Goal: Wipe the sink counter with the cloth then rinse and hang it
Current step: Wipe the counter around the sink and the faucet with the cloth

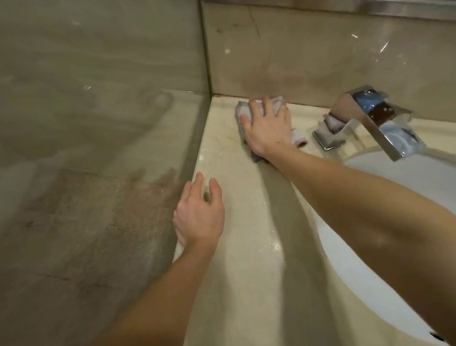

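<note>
Right hand [268, 128] flat on crumpled cloth [244, 109], glossy marble counter [241, 226]

Glossy marble counter [239, 199]; soft cloth [273, 106]; mirror-polished metal faucet [374, 119].

I see the cloth [242, 110], pale grey-pink and bunched, pressed flat beneath my right hand [268, 128]; its edges show past the fingertips, and a rolled end sticks out on the little-finger side. The cream marble sink counter [241, 226] lies under that hand, glossy; wet glints show nearer my elbow.
</note>
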